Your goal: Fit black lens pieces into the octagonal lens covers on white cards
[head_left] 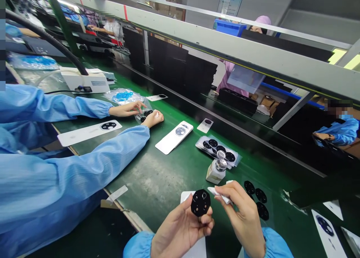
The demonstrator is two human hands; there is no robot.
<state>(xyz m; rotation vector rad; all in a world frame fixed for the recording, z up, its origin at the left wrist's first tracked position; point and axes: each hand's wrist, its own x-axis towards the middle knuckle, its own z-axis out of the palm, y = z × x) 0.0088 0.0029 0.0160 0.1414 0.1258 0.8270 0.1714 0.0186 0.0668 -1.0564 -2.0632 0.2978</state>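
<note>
My left hand [182,228] holds a black camera lens cover [200,203] by its edge, its face with several small holes turned up. Folded white wiping cloth [223,196] is pinched in my right hand [243,215], just right of the cover and apart from it. Under my left hand lies a white phone back panel [197,250], mostly hidden. A solvent bottle [216,171] with a metal pump top stands beyond my hands. Several more black lens covers [261,195] lie to the right of my right hand.
A clear tray [203,147] of black covers sits behind the bottle. White phone panels lie at centre [165,143], left [84,135] and far right [334,246]. A co-worker's blue sleeves [112,153] reach in from the left, their hands [154,119] at another tray. A rail [180,29] crosses above.
</note>
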